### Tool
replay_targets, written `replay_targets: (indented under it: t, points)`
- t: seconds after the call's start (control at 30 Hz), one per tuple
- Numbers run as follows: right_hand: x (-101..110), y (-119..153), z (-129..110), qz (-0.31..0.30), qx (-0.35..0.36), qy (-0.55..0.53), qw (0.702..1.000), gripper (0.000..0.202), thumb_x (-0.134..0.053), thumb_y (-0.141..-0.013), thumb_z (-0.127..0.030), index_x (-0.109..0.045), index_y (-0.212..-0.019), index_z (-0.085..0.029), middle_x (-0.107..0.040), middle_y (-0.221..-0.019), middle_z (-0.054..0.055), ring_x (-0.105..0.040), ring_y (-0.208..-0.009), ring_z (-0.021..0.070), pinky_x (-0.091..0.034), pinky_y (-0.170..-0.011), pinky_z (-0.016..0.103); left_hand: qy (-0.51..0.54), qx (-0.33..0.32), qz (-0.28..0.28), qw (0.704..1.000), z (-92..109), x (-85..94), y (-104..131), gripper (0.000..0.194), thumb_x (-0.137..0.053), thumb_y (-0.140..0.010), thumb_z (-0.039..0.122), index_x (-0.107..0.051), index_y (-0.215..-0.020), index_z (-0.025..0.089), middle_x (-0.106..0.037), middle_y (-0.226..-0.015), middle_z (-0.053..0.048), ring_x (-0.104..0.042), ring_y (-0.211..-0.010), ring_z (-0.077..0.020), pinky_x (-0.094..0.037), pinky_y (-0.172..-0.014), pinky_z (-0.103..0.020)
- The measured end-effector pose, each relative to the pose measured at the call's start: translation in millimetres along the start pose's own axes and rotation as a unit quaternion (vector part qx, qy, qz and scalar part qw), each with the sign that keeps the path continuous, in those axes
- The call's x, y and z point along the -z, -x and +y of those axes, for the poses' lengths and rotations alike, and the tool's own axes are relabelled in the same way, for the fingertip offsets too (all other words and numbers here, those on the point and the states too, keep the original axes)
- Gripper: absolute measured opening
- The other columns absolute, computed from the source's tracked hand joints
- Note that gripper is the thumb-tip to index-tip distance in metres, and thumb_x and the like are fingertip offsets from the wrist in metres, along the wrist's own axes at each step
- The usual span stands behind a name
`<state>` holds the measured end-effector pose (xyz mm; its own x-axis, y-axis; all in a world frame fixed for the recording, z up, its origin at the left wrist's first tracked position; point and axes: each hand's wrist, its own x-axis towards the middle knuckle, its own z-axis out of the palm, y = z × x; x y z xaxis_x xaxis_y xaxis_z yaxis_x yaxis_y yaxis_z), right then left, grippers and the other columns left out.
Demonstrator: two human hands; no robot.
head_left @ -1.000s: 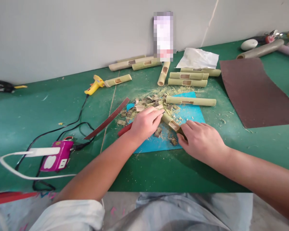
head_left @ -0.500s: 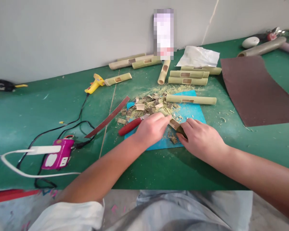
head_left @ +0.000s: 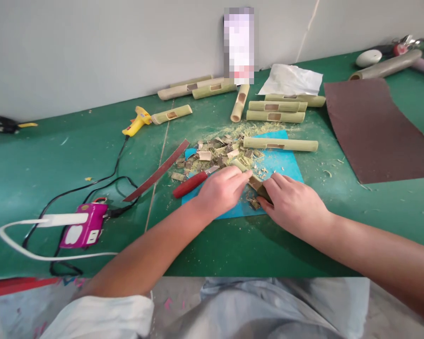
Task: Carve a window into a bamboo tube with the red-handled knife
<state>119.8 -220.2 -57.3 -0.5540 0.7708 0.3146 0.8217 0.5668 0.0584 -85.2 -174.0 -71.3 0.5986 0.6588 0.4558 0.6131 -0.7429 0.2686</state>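
Left hand: closed on the tube.
Right hand: gripping its four-o'clock end.
Tube: over the blue sheet.
Chips: crowding its ten-o'clock end.
Knife: nine o'clock, beside left hand.

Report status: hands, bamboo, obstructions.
Left hand over bamboo tube, right hand holding its near end. Tube slanted above blue sheet. Red-handled knife beside left hand, bamboo scraps close by.
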Motion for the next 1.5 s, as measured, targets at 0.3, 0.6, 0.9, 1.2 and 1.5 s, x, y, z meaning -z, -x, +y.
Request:
replay_targets:
  t: [0.3,0.6,0.9,1.2,1.5]
  points:
    - [0,0,-1,-0.011,-0.002,0.0,1.0,0.015,-0.059,-0.086,-0.03,-0.059,-0.078,-0.016,-0.06,-0.073,0.006,-0.055,-0.068,0.0194,-0.038,-0.061,0.03,-0.005,0.0,0.001,1.0,4,-0.8,3,0.029,-0.041,-0.1,0.024,-0.066,-0.108,0.011,-0.064,-0.08,-0.008,-0.061,-0.076,-0.0152,-0.052,-0.072,-0.028]
    - [0,0,-1,-0.034,-0.014,-0.011,0.999,0.017,-0.055,-0.088,-0.029,-0.059,-0.078,-0.016,-0.06,-0.073,0.007,-0.054,-0.069,0.0188,-0.036,-0.06,0.029,-0.001,-0.003,0.019,1.0,2,-2.7,0,0.028,-0.045,-0.099,0.023,-0.067,-0.107,0.009,-0.065,-0.079,-0.008,-0.061,-0.074,-0.0143,-0.052,-0.07,-0.026]
    - [0,0,-1,-0.037,-0.011,-0.007,0.999,0.016,-0.055,-0.088,-0.029,-0.059,-0.079,-0.016,-0.059,-0.074,0.007,-0.054,-0.069,0.0187,-0.035,-0.058,0.029,0.006,-0.001,0.005,1.0,-5,-0.5,0,0.028,-0.045,-0.099,0.023,-0.067,-0.108,0.01,-0.066,-0.081,-0.008,-0.063,-0.076,-0.0146,-0.053,-0.071,-0.027]
    - [0,0,-2,-0.031,-0.008,-0.008,0.999,0.013,-0.056,-0.087,-0.027,-0.059,-0.08,-0.016,-0.06,-0.074,0.006,-0.055,-0.068,0.019,-0.036,-0.058,0.03,0.005,-0.011,0.01,1.0,-4,-0.7,1,0.027,-0.046,-0.098,0.023,-0.069,-0.108,0.012,-0.065,-0.079,-0.007,-0.061,-0.074,-0.0136,-0.052,-0.07,-0.025]
    - [1,-1,-2,-0.049,-0.012,-0.012,0.999,0.015,-0.056,-0.087,-0.029,-0.059,-0.08,-0.016,-0.06,-0.075,0.007,-0.055,-0.07,0.0196,-0.036,-0.059,0.03,0.01,0.014,0.031,0.999,-8,1.1,-1,0.027,-0.046,-0.098,0.025,-0.069,-0.105,0.013,-0.068,-0.084,-0.007,-0.063,-0.076,-0.0136,-0.053,-0.072,-0.026]
